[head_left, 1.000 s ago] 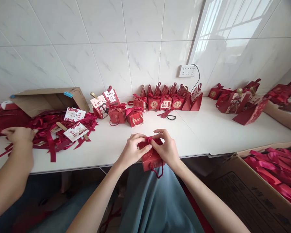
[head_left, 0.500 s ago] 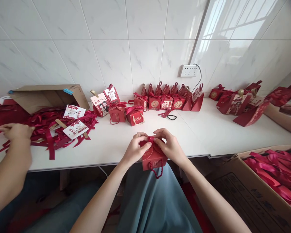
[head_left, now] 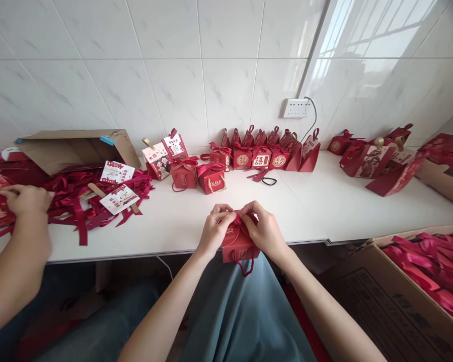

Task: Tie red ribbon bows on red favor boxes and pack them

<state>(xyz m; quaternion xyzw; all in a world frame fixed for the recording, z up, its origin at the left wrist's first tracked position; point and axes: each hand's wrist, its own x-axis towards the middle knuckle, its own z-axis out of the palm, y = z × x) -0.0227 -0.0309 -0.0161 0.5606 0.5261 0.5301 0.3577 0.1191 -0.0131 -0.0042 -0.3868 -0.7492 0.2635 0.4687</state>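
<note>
A small red gift box (head_left: pixel 239 249) with a dark red rope handle rests at the table's front edge, over my lap. On its top is a red ribbon bow (head_left: pixel 237 219). My left hand (head_left: pixel 218 226) pinches the bow's left side between thumb and fingers. My right hand (head_left: pixel 261 226) pinches its right side, and the two hands nearly meet over the lid. The ribbon's knot is partly hidden by my fingers.
Finished-looking red boxes (head_left: pixel 260 158) line the wall. Left lies a ribbon pile (head_left: pixel 79 196) before an open cardboard box (head_left: pixel 79 151); a co-worker's hand (head_left: pixel 28 198) holds a red package there. Another person's arm (head_left: pixel 443 183) reaches in right, above a carton (head_left: pixel 347 281) of ribboned pieces.
My fingers have drawn slightly apart at the bow, uncovering more of the lid's print. The co-worker's hand on the left now has a red printed package beside it.
</note>
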